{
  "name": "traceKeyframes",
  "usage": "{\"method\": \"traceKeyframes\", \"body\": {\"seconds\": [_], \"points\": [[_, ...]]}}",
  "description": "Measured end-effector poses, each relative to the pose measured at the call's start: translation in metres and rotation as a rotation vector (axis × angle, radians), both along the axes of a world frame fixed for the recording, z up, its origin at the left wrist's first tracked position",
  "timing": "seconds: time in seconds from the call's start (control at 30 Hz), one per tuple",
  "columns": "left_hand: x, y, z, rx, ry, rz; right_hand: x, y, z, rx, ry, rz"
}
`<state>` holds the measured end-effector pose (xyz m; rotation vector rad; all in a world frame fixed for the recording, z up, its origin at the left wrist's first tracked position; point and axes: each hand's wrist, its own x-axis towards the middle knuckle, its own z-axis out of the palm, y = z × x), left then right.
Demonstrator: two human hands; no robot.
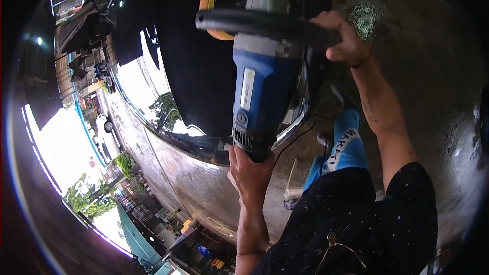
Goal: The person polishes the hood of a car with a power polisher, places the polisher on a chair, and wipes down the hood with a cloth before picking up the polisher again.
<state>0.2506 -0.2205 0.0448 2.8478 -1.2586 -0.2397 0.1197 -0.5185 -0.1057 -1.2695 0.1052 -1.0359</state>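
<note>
A blue and grey power polisher (260, 79) fills the middle of the view, with its black loop handle (254, 21) across the head. Its orange and yellow pad (216, 2) faces a glossy black car panel (196, 86); whether they touch I cannot tell. My left hand (249, 170) is wrapped round the rear end of the polisher body. The right end of the loop handle is in my right hand (344, 38), fingers curled over it. A dark cord (300, 137) runs down from the tool.
A car headlight (293, 117) shows beside the polisher. Wet-looking concrete floor (417, 71) spreads to the right. My blue-clad leg (349, 142) is below the right hand. A white car (107, 132), plants (125, 164) and shelves of goods stand farther off at left.
</note>
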Motion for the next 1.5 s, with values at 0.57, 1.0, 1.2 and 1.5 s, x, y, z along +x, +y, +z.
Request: {"method": "traceKeyframes", "body": {"seconds": [0.57,1.0,1.2,1.5], "points": [[0.045,0.226,-0.026,0.033,0.011,0.078,0.050,0.210,0.026,-0.210,0.007,0.358],[0.087,0.380,-0.070,0.007,0.035,0.133,0.084,0.364,0.030,-0.244,0.061,0.397],[0.050,0.459,-0.088,0.030,0.042,0.305,0.092,0.435,0.023,-0.328,0.179,0.479],[-0.152,0.517,-0.099,-0.165,0.264,0.800,0.070,0.490,0.063,-0.415,0.127,0.869]]}}
